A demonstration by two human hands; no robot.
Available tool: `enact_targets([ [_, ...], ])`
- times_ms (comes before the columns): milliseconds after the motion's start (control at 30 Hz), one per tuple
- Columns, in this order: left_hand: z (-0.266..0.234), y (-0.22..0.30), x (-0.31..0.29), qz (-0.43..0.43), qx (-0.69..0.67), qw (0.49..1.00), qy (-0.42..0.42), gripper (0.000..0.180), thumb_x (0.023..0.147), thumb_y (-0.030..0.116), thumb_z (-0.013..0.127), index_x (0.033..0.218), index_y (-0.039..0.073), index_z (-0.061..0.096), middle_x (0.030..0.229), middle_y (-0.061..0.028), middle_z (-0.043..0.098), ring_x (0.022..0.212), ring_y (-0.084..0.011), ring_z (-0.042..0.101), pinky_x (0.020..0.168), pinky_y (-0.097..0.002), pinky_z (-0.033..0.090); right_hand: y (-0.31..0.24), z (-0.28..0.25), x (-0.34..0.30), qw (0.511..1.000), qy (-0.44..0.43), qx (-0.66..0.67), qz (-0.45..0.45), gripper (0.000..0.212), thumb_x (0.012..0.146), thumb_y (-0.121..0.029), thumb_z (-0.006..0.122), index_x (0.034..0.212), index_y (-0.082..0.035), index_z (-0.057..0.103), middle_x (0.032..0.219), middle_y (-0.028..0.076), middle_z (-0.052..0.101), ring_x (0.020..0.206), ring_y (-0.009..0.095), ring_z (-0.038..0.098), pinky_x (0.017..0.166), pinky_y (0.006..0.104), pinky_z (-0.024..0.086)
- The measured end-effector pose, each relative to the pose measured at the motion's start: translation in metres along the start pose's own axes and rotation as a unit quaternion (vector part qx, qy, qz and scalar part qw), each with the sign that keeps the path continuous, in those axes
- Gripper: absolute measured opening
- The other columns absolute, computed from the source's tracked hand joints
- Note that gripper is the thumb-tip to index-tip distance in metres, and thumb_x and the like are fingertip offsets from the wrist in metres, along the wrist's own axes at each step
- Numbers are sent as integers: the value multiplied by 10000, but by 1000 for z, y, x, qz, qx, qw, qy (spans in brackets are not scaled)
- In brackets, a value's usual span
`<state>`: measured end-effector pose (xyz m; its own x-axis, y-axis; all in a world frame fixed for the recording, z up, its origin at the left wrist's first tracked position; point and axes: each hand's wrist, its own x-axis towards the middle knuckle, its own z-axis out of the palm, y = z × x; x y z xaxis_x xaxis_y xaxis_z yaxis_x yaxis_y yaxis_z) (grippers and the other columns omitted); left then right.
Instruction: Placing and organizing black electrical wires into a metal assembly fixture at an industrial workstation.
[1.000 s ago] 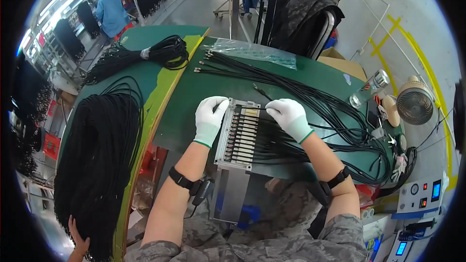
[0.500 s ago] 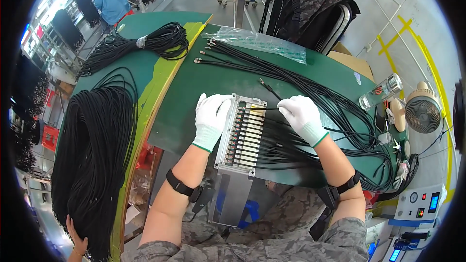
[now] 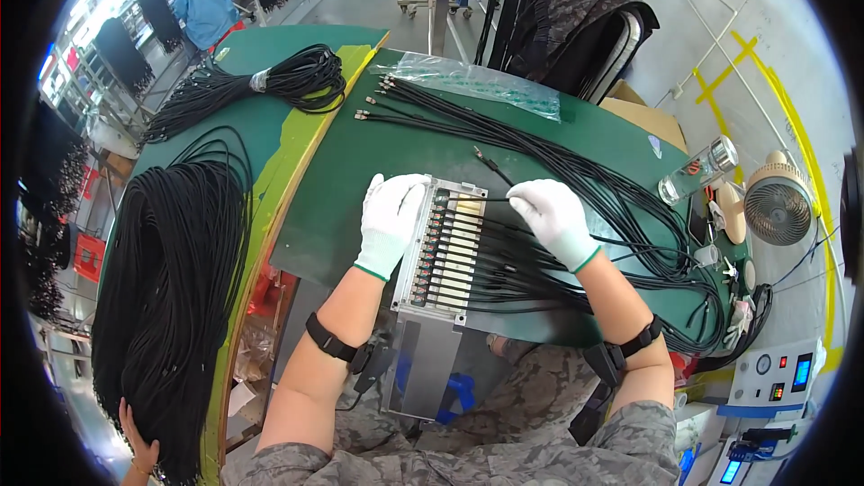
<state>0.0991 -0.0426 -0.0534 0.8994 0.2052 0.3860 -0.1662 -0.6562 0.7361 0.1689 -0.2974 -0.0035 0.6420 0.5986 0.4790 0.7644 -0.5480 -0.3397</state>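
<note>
Fixture (image 3: pixel 411 263) is sitting on the green surface (image 3: pixel 342 184) in front of the person, holding a row of plugs (image 3: pixel 440 256) in its slots, most slots filled. Cables (image 3: pixel 517 274) are trailing from those plugs off the fixture's right side. Left hand (image 3: pixel 389 220), white-gloved, is resting at the fixture's upper left edge, fingers bent together; cannot tell if they are gripping anything. Right hand (image 3: pixel 553 220), also gloved, is hovering right of the fixture, fingers pinching one cable (image 3: pixel 498 200) that is running to the fixture's far end.

Loose bundle (image 3: pixel 513 133) is lying beyond and right of the fixture; clear bag (image 3: pixel 468 83) is lying flat beyond it, contents unclear. Far right of the fixture, glass bottle (image 3: pixel 679 182) is showing a silver cap, contents unclear; small cup (image 3: pixel 707 256) and fan (image 3: pixel 778 204) are standing near it. Brown carton (image 3: pixel 643 119) is sitting beyond right, inside hidden. Well left of the fixture, tied bundle (image 3: pixel 301 76) and black heap (image 3: pixel 171 279) are lying, another person's hand (image 3: pixel 138 441) touching the heap's near end.
</note>
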Motion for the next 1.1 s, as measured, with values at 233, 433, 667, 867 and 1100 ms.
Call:
enact_targets([
  [233,5,-6,-4,44,1,998,49,219,966,204,509,1048,99,683,1051,-46,694,990,-199,630,1083,-406,307,1,5,0,1000,-21,9,15,104,865,-163,628,903,-74,667,812,95,644,791,297,610,710,382,483],
  [433,4,-2,-1,21,10,999,27,217,967,198,508,1050,96,681,1041,-41,696,980,-198,632,1079,-409,312,5,9,-1,999,-9,25,21,94,870,-196,606,890,-114,645,786,76,627,794,300,597,717,402,464],
  [667,7,-8,-4,107,10,990,89,211,969,183,503,1034,98,685,1023,-37,701,972,-192,634,1077,-407,313,7,11,-2,999,-40,-25,9,74,870,-192,603,882,-129,640,761,72,613,773,295,587,702,406,453],
  [867,-1,-2,-1,-2,-22,1000,2,226,953,222,523,1057,113,691,1105,-76,671,1033,-221,618,1092,-429,299,7,13,-4,998,-50,-49,2,68,866,-196,607,867,-133,633,745,69,603,769,291,583,704,404,446],
  [1100,7,20,0,127,155,978,-54,295,899,356,595,1159,250,685,1330,-184,535,1249,-341,471,1131,-503,210,1,14,-2,993,-93,-75,15,133,864,-221,617,907,-104,666,778,90,621,788,305,586,733,406,457],
])
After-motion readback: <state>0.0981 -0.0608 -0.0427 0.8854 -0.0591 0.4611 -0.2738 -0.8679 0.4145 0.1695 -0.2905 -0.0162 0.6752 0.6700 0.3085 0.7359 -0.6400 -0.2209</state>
